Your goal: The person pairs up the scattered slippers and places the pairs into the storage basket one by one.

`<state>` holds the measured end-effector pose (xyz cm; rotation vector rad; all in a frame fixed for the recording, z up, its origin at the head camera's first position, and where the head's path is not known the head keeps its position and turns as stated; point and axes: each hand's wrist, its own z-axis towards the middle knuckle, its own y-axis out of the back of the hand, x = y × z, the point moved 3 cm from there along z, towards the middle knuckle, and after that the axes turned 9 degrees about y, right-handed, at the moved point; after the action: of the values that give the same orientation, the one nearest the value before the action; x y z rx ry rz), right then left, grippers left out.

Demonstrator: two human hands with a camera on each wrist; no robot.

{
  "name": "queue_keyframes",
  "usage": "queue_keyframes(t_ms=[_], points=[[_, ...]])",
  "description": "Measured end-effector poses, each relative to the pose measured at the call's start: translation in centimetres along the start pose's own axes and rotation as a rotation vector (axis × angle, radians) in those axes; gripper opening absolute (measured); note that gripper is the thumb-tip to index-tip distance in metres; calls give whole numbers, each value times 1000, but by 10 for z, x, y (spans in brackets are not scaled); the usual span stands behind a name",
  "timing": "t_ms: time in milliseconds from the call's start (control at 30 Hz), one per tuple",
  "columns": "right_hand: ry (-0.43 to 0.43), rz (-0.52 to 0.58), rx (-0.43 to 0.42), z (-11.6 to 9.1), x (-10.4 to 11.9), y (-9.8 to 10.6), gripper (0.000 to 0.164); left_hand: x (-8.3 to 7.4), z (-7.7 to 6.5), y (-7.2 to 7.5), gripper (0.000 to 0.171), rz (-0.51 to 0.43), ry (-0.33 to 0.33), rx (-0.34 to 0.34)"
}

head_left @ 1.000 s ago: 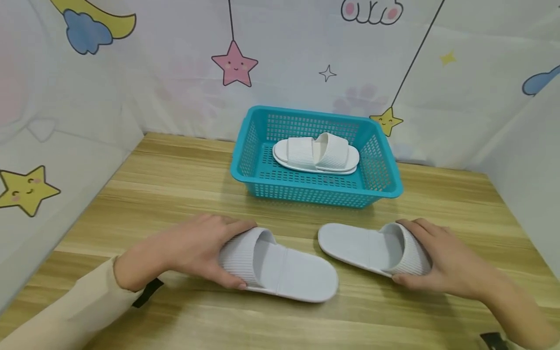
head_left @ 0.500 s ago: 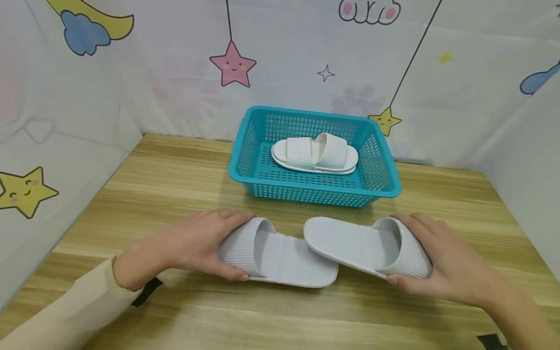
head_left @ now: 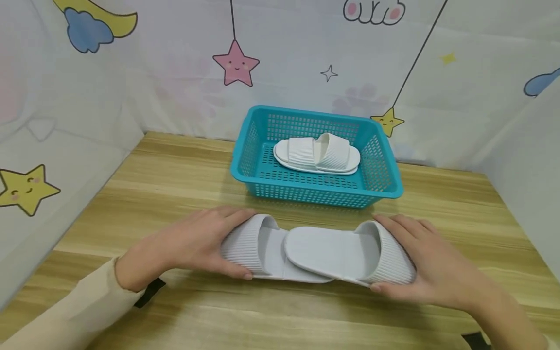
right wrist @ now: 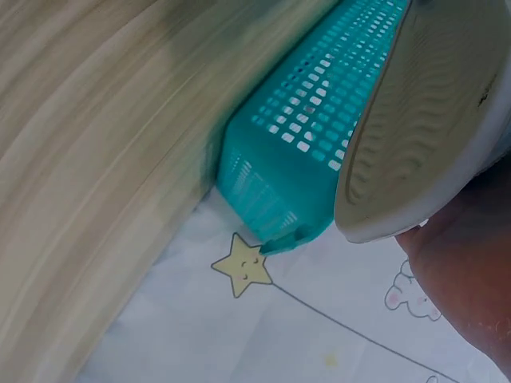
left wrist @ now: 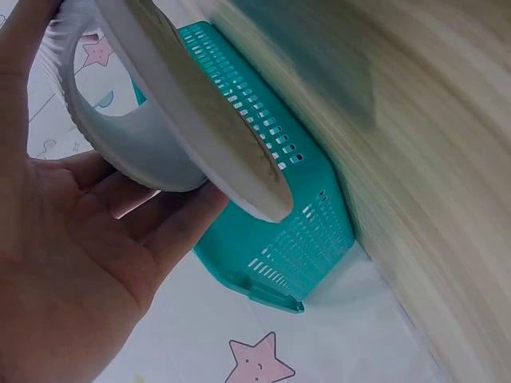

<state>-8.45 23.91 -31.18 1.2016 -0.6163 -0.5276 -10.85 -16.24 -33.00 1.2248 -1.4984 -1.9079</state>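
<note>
My left hand grips a white slipper round its ribbed strap at the toe end. With my right hand I hold a matching white slipper, also by the strap. The heels point at each other, and the right slipper's heel lies over the left one's. Both are off the tabletop: in the left wrist view the slipper's sole shows edge-on, and the right wrist view shows the patterned sole. Fingers curl along the left slipper's strap.
Behind the hands stands a blue-green perforated basket with white slippers stacked inside. It rests on a wood-grain table. White cloth walls printed with stars enclose the back and sides.
Both slippers have come up off the table. The right hand has moved left, carrying its slipper's heel over the left slipper's heel. The basket has stayed put.
</note>
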Motion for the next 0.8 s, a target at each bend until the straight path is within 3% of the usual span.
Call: queue_keyframes(t_ms=[300, 800], points=[[108, -16, -46, 16, 11, -4, 115, -7, 0, 3, 107, 15, -14, -15], [140, 25, -50, 32, 24, -10, 114, -16, 7, 2, 108, 29, -36, -32]])
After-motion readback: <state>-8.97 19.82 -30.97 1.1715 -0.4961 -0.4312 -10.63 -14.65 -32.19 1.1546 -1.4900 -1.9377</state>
